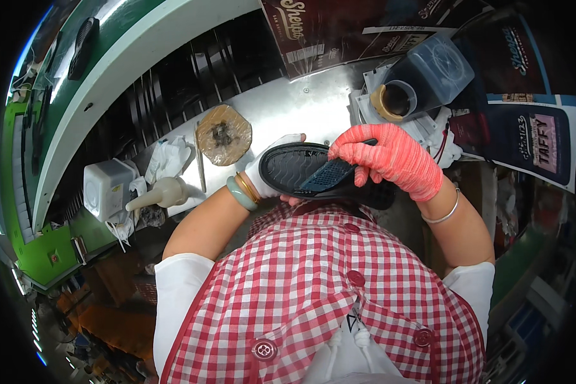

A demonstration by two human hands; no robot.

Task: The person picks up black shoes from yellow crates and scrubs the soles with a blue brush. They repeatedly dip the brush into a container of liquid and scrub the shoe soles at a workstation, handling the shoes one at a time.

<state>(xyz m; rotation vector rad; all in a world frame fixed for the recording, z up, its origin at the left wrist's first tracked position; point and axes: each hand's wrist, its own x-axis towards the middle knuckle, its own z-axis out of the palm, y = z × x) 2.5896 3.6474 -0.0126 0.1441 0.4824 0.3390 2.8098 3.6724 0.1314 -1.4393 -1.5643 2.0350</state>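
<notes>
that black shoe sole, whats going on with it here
A person in a red checked apron holds the black shoe sole tread-up in the white-gloved left hand. The red-gloved right hand presses a dark textured pad against it. A squeeze bottle and a tape roll sit on the metal bench.

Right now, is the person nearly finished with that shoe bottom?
Can't tell how near. The left hand in a white glove holds the black shoe sole tread-up, and the right hand in a red glove presses a dark brush on its middle. No finished soles show on the metal table. The glue dish sits untouched.
</notes>
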